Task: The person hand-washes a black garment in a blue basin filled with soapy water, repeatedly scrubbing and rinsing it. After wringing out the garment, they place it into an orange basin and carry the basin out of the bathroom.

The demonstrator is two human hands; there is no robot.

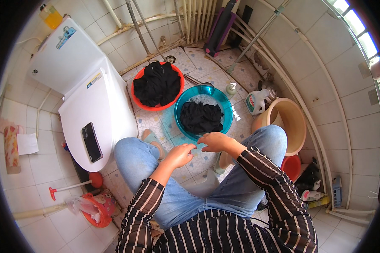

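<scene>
My left hand (181, 155) hangs above the tiled floor between my knees, its fingers loosely curled with nothing in them. Close by on the right, my right hand (216, 141) hovers at the near rim of a teal plastic basin (229, 110); it holds nothing. I cannot tell whether its fingertips touch that rim. Inside the basin, wet black cloth (202, 117) lies in water, with white suds (205, 100) along the far side. Behind it to the left, a red plastic basin (160, 107) holds a heap of black cloth (156, 83).
A white toilet (91, 79) stands left with a phone (91, 142) on its lid. Beyond the teal basin are a pump bottle (231, 89) and a detergent jug (256, 101). A beige bucket (299, 126) stands by my right knee. A plunger (96, 179) and waste bin (103, 210) are left.
</scene>
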